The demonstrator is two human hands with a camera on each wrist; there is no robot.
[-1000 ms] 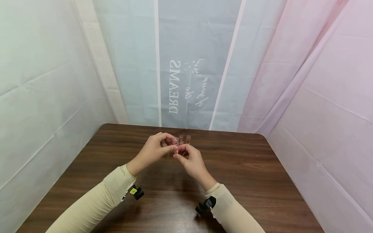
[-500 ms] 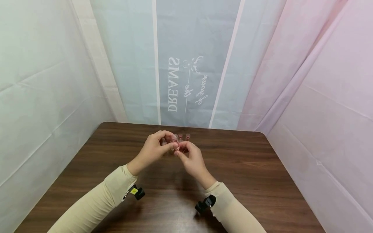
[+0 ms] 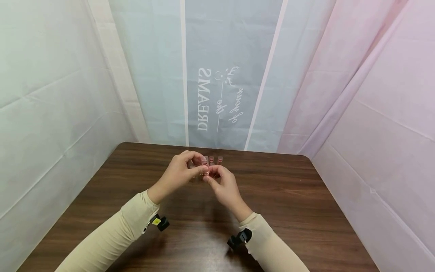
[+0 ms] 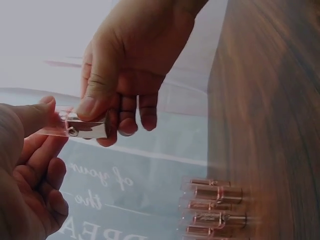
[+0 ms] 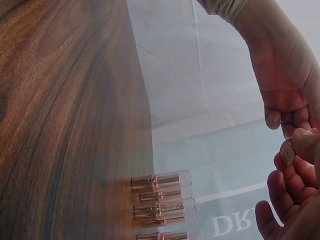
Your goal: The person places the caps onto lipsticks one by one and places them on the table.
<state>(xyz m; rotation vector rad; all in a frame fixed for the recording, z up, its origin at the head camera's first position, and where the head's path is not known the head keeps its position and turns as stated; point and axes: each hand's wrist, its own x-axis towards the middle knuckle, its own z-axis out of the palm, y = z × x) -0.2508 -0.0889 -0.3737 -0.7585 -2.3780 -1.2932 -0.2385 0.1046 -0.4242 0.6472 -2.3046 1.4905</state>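
Observation:
A lipstick tube (image 3: 205,161) with a clear pinkish cap and a shiny rose-gold base is held up between both hands, above the table. My left hand (image 3: 176,172) pinches its clear cap (image 4: 56,122) between thumb and fingers. The shiny base (image 4: 92,127) is pinched by my right hand (image 3: 225,187), whose other fingers are bent loosely. In the right wrist view only the end of the base (image 5: 287,153) shows past the right hand (image 5: 300,195). Several similar lipstick tubes (image 5: 165,207) stand upright just beyond the hands, partly hidden behind them in the head view.
The dark wooden table (image 3: 289,211) has rounded far corners. A grey-blue cloth with mirrored lettering (image 3: 217,100) hangs behind its far edge. Pale cloth walls (image 3: 51,113) stand at both sides. Each wrist carries a small black camera (image 3: 239,238).
My right hand's fingertips have come up slightly, closer to the left thumb on the lipstick tube. Both hands keep their hold, and the standing tubes have stayed put.

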